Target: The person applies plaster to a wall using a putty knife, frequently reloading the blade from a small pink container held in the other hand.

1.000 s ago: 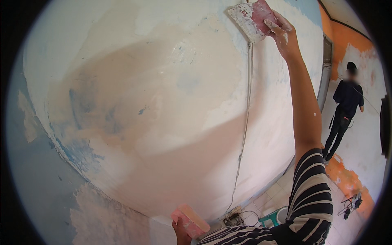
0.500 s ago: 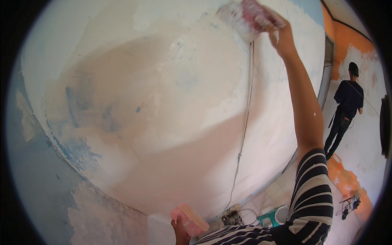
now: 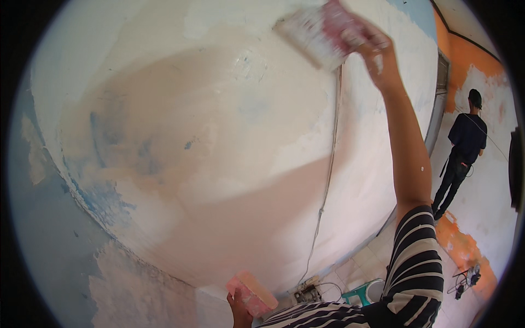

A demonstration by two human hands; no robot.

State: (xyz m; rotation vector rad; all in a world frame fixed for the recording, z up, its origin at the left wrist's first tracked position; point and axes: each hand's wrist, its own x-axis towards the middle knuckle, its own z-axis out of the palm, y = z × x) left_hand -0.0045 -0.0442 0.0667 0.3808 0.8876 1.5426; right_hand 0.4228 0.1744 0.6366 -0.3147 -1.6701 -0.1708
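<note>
My right hand (image 3: 376,54) is raised high on the patchy white wall (image 3: 229,136), closed on a wide pink, plaster-smeared scraper (image 3: 322,34). The scraper is blurred, so whether its edge touches the wall is unclear. Below it a thin cable (image 3: 332,153) runs down the wall. At the bottom centre my left hand (image 3: 240,306) grips a pink rectangular block or container (image 3: 251,288) with whitish smears; which of the two it is I cannot tell.
A person in dark clothes (image 3: 466,139) stands at the right, back turned, facing an orange and white wall. On the tiled floor (image 3: 367,254) are a turquoise object (image 3: 356,297), tangled tools and cords (image 3: 309,292), and a black item (image 3: 467,279). A peeling blue-grey wall (image 3: 60,229) is left.
The scraper has moved left across the upper wall and slightly down, with my right hand tilting along. My left hand with the pink thing has barely moved.
</note>
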